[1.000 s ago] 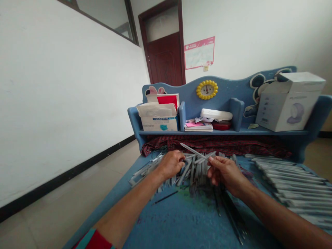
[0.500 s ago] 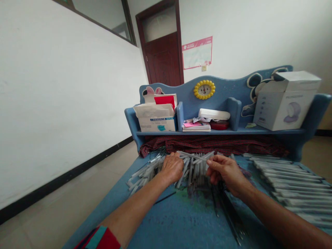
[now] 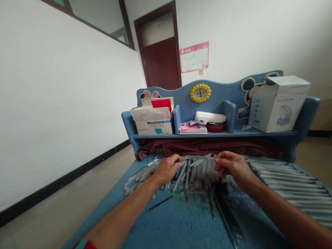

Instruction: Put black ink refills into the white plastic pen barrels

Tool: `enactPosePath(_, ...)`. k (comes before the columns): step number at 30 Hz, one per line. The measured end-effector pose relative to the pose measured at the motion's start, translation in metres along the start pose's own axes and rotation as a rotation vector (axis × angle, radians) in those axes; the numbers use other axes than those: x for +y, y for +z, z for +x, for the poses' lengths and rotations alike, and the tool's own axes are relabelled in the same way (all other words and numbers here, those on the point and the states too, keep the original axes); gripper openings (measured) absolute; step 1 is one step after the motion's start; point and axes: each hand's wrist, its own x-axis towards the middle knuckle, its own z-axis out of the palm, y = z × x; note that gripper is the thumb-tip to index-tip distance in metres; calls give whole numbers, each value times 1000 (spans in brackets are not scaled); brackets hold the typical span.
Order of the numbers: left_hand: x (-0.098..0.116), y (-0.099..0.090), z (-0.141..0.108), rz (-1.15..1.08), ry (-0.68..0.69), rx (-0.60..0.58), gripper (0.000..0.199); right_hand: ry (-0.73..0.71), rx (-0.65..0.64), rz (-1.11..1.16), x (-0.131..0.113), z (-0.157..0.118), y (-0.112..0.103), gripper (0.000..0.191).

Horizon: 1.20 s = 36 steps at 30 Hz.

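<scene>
The work is looking partway along, judging by how things are lying: on the right of the blue desk (image 3: 166, 228), a row of pen-like sticks (image 3: 287, 183) is lying side by side, many showing dark ends, and this is seemingly the finished share. Plenty is apparently remaining, since a loose heap of clear tubes (image 3: 190, 176) is sprawling across the middle and left, its pieces pointing every which way, and a bundle of thin black rods (image 3: 228, 214) is lying in front of the right hand (image 3: 232, 169). One dark rod (image 3: 159, 203) is resting by itself near the left forearm (the count on either side is too blurred to make out). As for the grip, the right hand is pinching the end of one clear tube (image 3: 192, 157) between thumb and forefinger, leaving no visible gap, with the other fingers curling beneath. That tube is spanning the space between the hands, just above the heap's far edge. The left hand (image 3: 167, 169) is hovering over the heap's left part, its thumb and fingers bending close together near the tube's other end; whether they are holding anything, I cannot tell.
</scene>
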Motion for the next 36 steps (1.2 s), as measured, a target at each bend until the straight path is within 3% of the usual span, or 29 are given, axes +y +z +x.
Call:
enactPosePath(11, 4, 6, -7, -368, -76, 79, 13, 8, -57, -55, -3, 1, -7, 21)
enactPosePath(22, 2, 3, -7, -762, -217, 58, 16, 2, -71, -39, -1, -3, -10, 20)
enactPosePath(36, 0, 3, -8, -870, -258, 51, 16, 2, -96, -15, -5, -6, -7, 20)
